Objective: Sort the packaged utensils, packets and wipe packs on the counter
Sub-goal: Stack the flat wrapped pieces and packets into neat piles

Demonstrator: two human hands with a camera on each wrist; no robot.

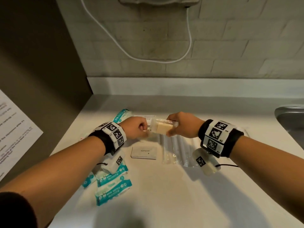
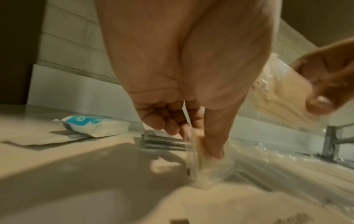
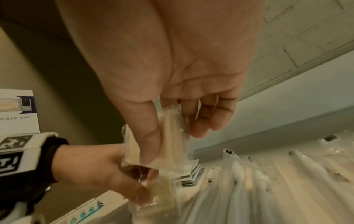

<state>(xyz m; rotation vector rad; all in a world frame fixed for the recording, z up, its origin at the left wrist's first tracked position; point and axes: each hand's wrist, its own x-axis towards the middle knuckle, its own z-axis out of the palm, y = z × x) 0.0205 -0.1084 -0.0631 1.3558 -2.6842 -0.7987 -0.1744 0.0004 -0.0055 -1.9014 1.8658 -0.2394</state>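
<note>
Kitchenette: counter (image 1: 164,186), steel sink (image 1: 291,116) (microwave notice (image 3: 17,110))

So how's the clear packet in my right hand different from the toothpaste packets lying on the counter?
The clear packet is see-through film showing pale, tan contents; the toothpaste packets are opaque white with printed lettering. The clear packet is held above the counter, pinched by the right hand; the toothpaste packets lie flat in a small stack, untouched. The clear packet looks bulkier, the toothpaste packets thin. Both are small rectangular sealed packs.

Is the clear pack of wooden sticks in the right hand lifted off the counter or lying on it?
Lifted: the right hand pinches the clear pack above the counter.
</note>
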